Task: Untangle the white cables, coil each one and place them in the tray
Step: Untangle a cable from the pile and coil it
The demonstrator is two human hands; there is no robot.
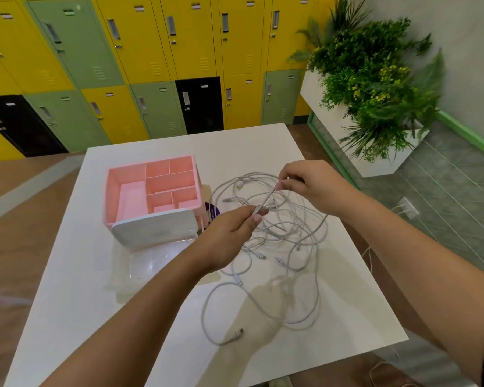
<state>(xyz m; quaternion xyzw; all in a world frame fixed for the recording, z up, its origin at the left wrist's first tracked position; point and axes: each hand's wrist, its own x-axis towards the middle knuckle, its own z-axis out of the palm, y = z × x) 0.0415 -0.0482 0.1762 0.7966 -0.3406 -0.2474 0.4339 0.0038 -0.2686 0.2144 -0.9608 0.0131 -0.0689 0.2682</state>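
The left hand (235, 227) and right hand (310, 185) each pinch one strand, taut between them above the tangle of white cables (284, 227) at centre right. Better to feed that strand out loop by loop toward its plug than to tug, which would likely tighten knots. The white worktop (361, 308) also carries the pink tray (108, 191) left of the tangle, with lockers (140, 37) and plants (375, 79) beyond.

A pink plastic divided tray (111, 191) is set at the left of a white square table (81, 303), a clear plastic box (151, 261) placed just before it. To its right, tangled white cables (285, 219) are spread under the left hand (229, 236) and right hand (310, 185).
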